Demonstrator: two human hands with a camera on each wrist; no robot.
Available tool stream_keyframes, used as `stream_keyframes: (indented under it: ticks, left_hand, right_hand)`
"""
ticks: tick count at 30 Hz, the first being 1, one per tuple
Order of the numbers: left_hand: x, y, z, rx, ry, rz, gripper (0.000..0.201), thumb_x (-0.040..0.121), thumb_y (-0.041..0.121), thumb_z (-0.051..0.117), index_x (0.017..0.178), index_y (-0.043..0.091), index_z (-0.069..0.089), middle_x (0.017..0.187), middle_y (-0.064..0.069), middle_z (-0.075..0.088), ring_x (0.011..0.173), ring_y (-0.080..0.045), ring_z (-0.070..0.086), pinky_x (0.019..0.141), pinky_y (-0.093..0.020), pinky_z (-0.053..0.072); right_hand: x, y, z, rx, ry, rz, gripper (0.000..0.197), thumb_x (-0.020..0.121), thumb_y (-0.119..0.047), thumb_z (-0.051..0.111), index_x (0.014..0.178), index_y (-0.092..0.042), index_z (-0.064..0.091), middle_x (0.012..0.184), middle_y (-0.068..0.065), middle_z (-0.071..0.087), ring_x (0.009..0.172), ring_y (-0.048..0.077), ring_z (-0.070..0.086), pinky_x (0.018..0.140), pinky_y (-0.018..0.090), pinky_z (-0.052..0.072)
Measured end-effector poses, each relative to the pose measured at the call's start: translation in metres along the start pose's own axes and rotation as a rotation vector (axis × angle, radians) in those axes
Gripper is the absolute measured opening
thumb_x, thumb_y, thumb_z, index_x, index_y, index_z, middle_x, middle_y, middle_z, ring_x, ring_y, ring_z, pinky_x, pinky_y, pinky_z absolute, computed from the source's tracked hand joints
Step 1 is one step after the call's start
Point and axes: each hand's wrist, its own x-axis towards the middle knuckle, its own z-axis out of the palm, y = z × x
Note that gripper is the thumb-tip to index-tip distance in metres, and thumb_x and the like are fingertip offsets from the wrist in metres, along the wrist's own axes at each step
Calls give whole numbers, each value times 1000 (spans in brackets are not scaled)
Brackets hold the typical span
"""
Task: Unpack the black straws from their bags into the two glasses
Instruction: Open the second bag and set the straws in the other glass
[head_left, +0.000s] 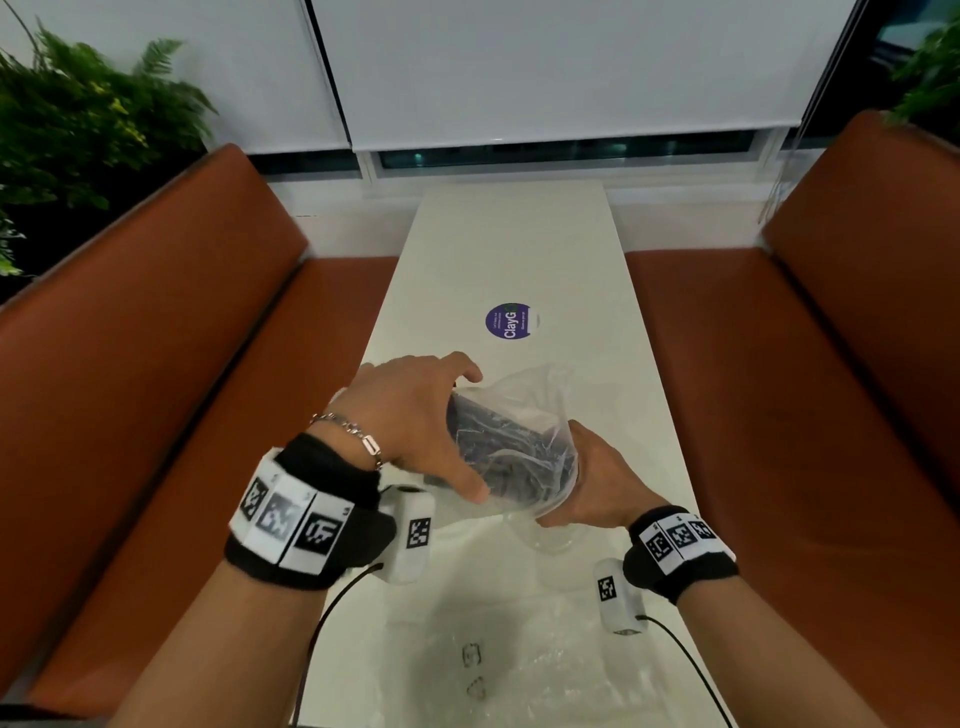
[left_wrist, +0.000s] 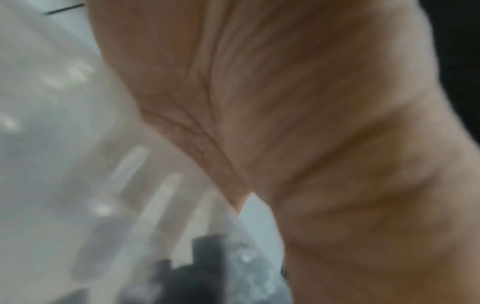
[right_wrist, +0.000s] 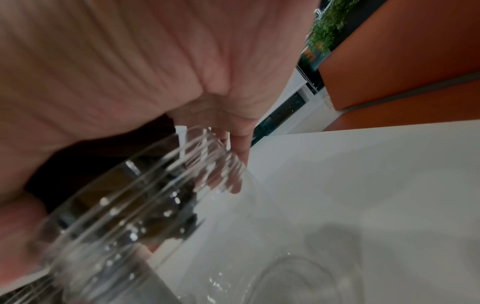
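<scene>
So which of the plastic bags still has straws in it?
The bag held up between both hands: dark straws show through it. The other bag lies flat on the table near the person, with no straws visible in it.

A round purple sticker (head_left: 508, 321) lies flat on the long white surface (head_left: 613, 364), beyond the hands, and bears the white word "ClayG"; the word's end is cut off by glare at the sticker's edge, and the finer lines of print beside it are too small to read. The white blocks on the black wristbands (head_left: 291, 525) carry black-and-white square code patterns, not letters. Neither wrist view shows any readable text.
</scene>
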Motion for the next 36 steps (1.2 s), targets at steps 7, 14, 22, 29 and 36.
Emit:
stream_keyframes:
  ticks: [7,14,22,29,36]
  left_hand:
    - [-13,-12,22,-223,168,91,91,61,48,96,140,36,53,123,12,74,100,-12,71,90,-36,61]
    - [2,11,27,-300,312,236,83,75,44,89,149,36,54,128,8,76,111,-16,72,99,-40,59]
    - [26,54,41,139,148,339,79,99,67,50,163,26,31,157,-6,46,137,-28,46,111,-40,42]
    - [18,68,-6,-55,311,310,105,65,71,86,156,39,47,139,5,52,120,-16,58,91,-30,49]
    - [-17,50,-54,-226,528,297,95,55,92,68,138,46,65,119,13,67,105,-7,63,98,-35,55]
  right_hand:
    - [-4,14,18,123,45,20,77,48,-43,99,114,-39,58,112,-6,71,104,18,71,89,47,63]
    - [-9,26,30,250,40,71,63,61,-25,101,115,-22,71,107,0,80,101,18,78,90,47,66]
    - [-16,18,28,283,99,79,57,62,-12,103,95,-39,65,94,-4,75,87,18,74,81,39,67]
    - [-18,20,30,374,98,174,68,54,-41,104,114,-37,72,110,-8,81,102,12,78,92,44,65]
    - [-23,12,27,457,208,258,83,49,-31,106,118,-36,61,112,-13,77,106,5,74,90,31,64]
